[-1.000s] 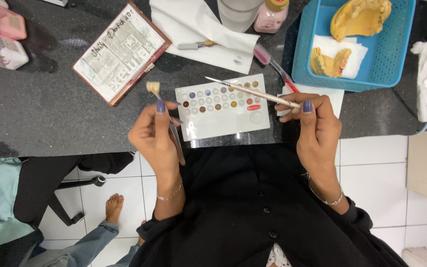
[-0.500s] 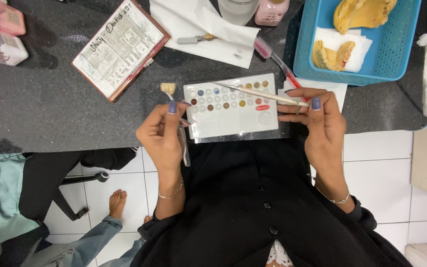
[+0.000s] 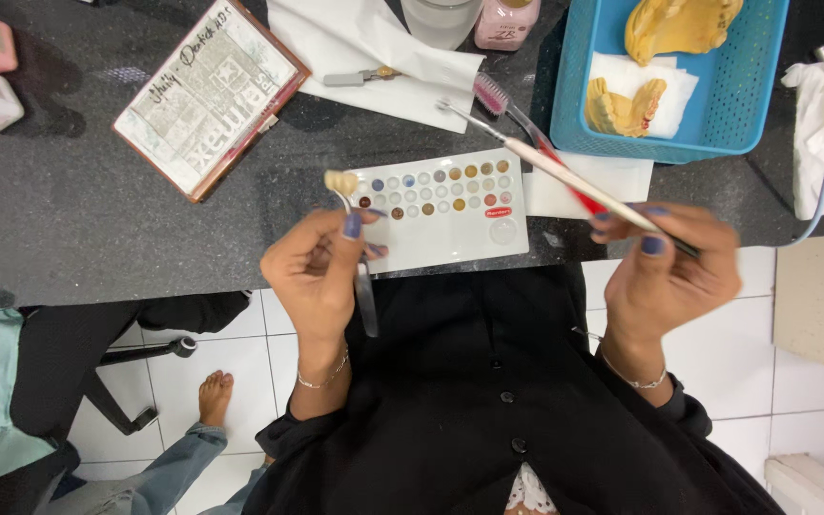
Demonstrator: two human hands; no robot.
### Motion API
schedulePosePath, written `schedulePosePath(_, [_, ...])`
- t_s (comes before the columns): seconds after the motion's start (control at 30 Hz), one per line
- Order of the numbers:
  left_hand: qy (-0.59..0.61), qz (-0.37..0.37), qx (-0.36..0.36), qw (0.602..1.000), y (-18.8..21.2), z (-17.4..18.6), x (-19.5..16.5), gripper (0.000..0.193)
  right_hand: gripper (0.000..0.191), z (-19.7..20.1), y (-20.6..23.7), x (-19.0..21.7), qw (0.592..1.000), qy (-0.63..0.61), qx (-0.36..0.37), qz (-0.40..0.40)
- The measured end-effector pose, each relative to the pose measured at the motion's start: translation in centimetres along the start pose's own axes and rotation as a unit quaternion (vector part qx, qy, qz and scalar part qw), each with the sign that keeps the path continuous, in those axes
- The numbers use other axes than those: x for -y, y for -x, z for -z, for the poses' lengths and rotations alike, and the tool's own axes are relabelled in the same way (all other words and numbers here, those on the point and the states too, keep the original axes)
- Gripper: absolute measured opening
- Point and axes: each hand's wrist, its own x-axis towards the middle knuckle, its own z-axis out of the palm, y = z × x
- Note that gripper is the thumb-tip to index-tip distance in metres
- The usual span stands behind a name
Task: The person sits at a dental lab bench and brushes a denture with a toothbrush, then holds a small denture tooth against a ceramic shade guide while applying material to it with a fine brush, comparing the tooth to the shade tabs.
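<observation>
Small cream tooth piece (image 3: 340, 181) held up on thin metal holder (image 3: 364, 286), beside white palette (image 3: 450, 234). Fine brush (image 3: 565, 176) angled across, tip possibly wet.

Blue basket (image 3: 565, 105), white palette (image 3: 469, 234) dotted brown and grey

A palette tray (image 3: 469, 234) is lying on the countertop (image 3: 69, 210) between the left hand (image 3: 317, 272) and the right hand (image 3: 674, 277). A basket (image 3: 574, 105) holding dental casts (image 3: 679, 24) is sitting beyond the right hand; a booklet (image 3: 207, 95) is lying beyond the left.
</observation>
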Motion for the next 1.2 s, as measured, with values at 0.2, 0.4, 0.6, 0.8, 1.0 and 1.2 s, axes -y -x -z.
schedulePosePath(0.2, [0.032,0.041,0.081,0.995,1.8,0.8,-1.0,0.007,0.021,2.0,-0.2,-1.7,0.989,-0.045,-0.122,0.063])
schedulePosePath(0.4, [0.051,0.112,0.15,0.981,4.6,0.5,-0.8,0.008,0.027,1.8,0.7,-2.6,0.99,-0.04,-0.115,0.068])
schedulePosePath(0.6, [-0.013,0.138,0.265,0.954,5.9,-0.8,-1.2,0.009,0.027,0.5,2.2,-3.1,0.988,-0.003,-0.133,0.076])
schedulePosePath(0.8, [-0.022,0.038,0.315,0.948,5.2,-1.2,-2.6,0.018,0.03,-2.4,0.7,-2.7,0.971,0.029,-0.038,0.234])
schedulePosePath(1.0, [-0.056,0.022,0.269,0.961,4.2,-1.0,-2.3,0.011,0.044,-4.8,0.3,-2.0,0.989,-0.07,0.004,0.127])
schedulePosePath(1.2, [-0.049,0.014,0.171,0.984,2.4,-0.9,-0.9,0.013,0.025,-5.6,-0.3,-1.5,0.992,-0.01,0.084,0.097])
